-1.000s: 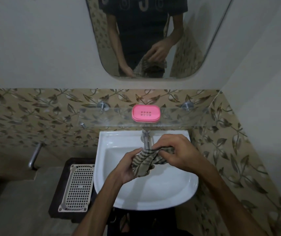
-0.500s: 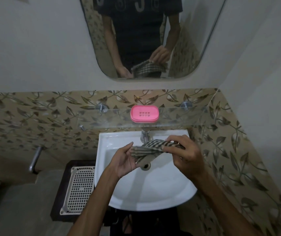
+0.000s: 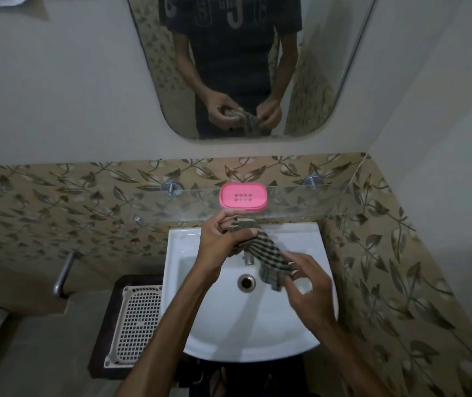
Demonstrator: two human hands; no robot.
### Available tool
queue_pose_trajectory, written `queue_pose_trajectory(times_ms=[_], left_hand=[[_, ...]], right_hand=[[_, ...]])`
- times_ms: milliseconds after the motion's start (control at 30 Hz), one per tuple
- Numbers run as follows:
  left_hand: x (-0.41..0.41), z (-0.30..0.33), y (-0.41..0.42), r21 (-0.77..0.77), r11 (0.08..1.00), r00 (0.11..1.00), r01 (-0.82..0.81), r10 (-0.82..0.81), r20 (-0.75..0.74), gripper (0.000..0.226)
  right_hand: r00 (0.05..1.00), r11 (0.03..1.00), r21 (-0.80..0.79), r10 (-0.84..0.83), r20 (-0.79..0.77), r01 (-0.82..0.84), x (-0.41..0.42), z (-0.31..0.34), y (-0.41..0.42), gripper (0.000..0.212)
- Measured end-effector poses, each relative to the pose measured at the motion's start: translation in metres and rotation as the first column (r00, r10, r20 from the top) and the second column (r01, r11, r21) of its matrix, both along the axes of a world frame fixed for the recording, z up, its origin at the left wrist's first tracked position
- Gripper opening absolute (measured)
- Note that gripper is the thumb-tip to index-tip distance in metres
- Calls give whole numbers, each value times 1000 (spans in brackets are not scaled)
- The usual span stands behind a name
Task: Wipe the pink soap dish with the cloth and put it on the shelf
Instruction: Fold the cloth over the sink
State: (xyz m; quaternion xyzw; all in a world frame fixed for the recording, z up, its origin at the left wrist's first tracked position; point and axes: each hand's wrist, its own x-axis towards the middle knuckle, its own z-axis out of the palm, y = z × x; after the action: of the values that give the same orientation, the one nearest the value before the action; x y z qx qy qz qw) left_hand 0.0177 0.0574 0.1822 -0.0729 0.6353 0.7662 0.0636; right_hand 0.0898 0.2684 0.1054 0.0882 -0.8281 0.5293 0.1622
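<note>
The pink soap dish (image 3: 242,196) rests on the glass shelf (image 3: 300,203) above the sink, with a grid of small holes in its top. Just below the shelf's front edge, my left hand (image 3: 223,239) grips the upper end of a striped cloth (image 3: 260,255). The cloth stretches down and to the right over the tap. My right hand (image 3: 306,285) pinches its lower end above the basin. Neither hand touches the dish.
A white sink (image 3: 246,310) with a metal drain (image 3: 246,282) lies under my hands. A perforated white tray (image 3: 136,325) sits on a dark stand at the left. A mirror (image 3: 243,64) hangs above the shelf. A metal bar (image 3: 64,272) juts from the left wall.
My left hand rose with the cloth's end to just under the shelf, while my right hand dropped lower over the basin. The cloth went from bunched to stretched out between them.
</note>
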Motion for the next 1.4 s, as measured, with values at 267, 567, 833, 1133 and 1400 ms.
queue_pose_trajectory(times_ms=[267,567,833,1133,1400], left_hand=[[3,36,-10,-124,939,937,321,-334,-105,18],[-6,38,-38,-72,992,988,106,-113,-106,8],[2,-6,-64,92,989,977,-118,100,188,15],[14,-76,-80,261,947,926,-188,83,368,14],[32,-127,-36,477,850,845,-223,-75,529,37]], right_hand=[[887,844,-517,339,313,-140,-47,10,5,55],[438,587,-773,776,453,-241,-58,-6,-11,48],[448,722,-672,662,601,-164,-50,-18,11,50],[716,865,-501,372,590,-36,-48,20,24,40],[862,966,-246,185,472,-73,-47,79,-3,31]])
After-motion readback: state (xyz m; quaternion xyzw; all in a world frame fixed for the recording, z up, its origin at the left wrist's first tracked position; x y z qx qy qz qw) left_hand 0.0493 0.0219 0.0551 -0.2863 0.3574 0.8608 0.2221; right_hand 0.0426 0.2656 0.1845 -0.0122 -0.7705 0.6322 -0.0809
